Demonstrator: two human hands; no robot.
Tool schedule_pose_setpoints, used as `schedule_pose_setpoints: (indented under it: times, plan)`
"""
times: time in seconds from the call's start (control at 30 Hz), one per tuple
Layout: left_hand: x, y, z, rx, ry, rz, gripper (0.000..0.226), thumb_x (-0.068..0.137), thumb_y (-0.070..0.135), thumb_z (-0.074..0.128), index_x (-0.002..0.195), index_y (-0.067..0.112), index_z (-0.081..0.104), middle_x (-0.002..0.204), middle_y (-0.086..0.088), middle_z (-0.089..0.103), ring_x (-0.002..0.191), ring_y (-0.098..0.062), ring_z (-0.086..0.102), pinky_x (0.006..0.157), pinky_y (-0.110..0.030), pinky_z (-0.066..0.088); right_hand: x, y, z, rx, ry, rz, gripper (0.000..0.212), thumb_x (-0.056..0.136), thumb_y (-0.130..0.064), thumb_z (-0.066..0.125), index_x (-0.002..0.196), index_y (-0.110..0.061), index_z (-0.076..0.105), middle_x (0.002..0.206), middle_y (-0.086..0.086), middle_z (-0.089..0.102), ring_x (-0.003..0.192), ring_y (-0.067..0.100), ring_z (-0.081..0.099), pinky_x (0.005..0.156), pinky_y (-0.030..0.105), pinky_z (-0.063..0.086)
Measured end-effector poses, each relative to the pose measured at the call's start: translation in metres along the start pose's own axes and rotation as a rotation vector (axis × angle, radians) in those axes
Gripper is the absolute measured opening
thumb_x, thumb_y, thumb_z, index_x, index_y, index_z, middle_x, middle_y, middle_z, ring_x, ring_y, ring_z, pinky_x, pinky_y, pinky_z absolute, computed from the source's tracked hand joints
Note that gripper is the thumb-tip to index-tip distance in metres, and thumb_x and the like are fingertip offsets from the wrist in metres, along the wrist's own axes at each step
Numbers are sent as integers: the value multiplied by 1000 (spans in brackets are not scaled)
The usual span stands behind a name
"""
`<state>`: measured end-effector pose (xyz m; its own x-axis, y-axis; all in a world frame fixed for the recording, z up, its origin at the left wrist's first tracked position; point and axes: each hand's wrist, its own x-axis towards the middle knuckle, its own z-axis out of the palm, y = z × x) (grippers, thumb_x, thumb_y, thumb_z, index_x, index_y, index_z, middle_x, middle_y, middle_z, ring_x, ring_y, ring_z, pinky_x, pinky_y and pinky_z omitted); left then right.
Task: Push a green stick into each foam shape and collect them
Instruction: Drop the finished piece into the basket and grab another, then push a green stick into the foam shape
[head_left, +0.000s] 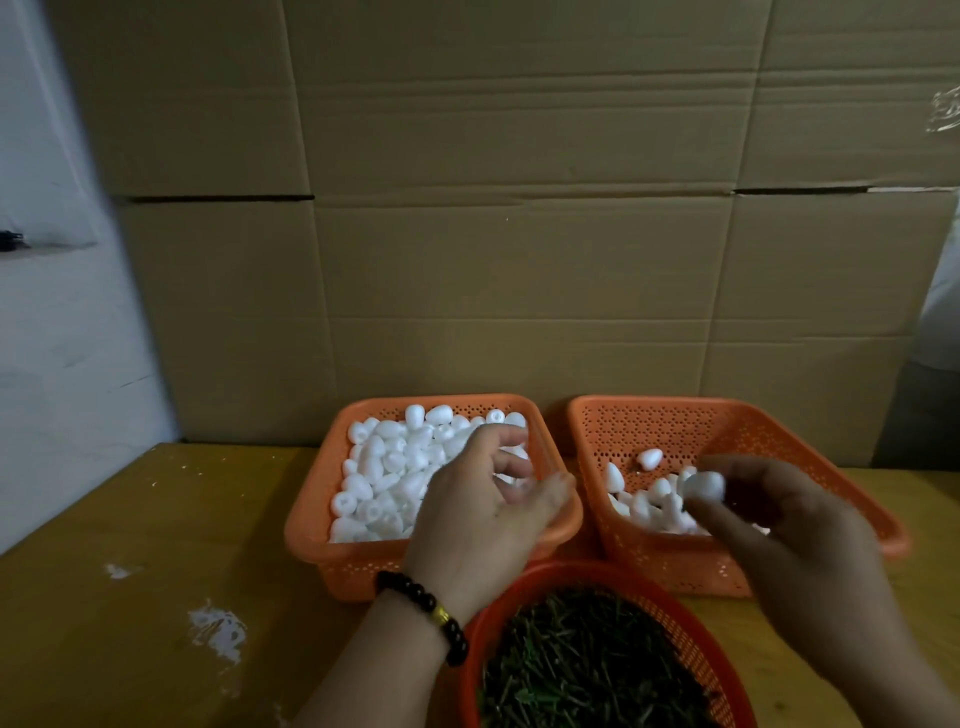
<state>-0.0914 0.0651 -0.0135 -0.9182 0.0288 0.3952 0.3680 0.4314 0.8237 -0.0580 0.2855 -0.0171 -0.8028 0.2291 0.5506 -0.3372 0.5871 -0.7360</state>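
two hands up | right hand pinches foam shape above right basket | left hand spread over full left basket | green sticks lie toward the body, between both wrists

A right hand pinches 1 white foam shape above an orange basket, while the left hand, fingers loosely spread, hovers over a fuller basket; green sticks lie nearest.
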Motion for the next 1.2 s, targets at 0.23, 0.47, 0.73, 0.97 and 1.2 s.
schedule_pose_setpoints:
  times: [0.23,0.47,0.73,0.97,1.2]
  plan:
    - [13,-24,-20,166,84,-122,26,81,38,69,104,38,56,97,20,59,82,-1,60,79,-31,54,11,24,-5,-67,60,192,15,79,-22,74,85,-29,62,77,-11,68,71,5,65,58,27,47]
    - [17,-34,-30,344,107,-155,27,85,39,64,110,34,57,98,20,58,86,2,58,78,-26,50,7,31,0,-368,88,99,16,78,-27,76,83,-24,61,73,-10,62,66,10,57,59,23,42]
    - [22,-44,-32,566,-9,-146,26,96,23,45,115,32,60,113,16,65,99,-4,59,78,-23,48,0,25,7,-624,36,-44,13,81,-17,71,94,-19,73,107,5,71,94,31,65,86,47,43]
    - [23,-48,-29,740,-144,-133,32,97,24,36,113,35,62,115,16,64,105,-7,59,81,-27,49,-19,-18,12,-509,-316,-361,22,73,-22,79,93,-29,73,91,-12,67,77,8,63,63,30,56]
    - [20,-41,-24,898,-438,-202,71,82,78,9,67,24,53,74,9,59,75,-10,56,69,-30,45,-43,-33,41,-771,-917,-289,75,76,-82,18,145,-51,17,154,-23,18,145,11,17,114,31,14]
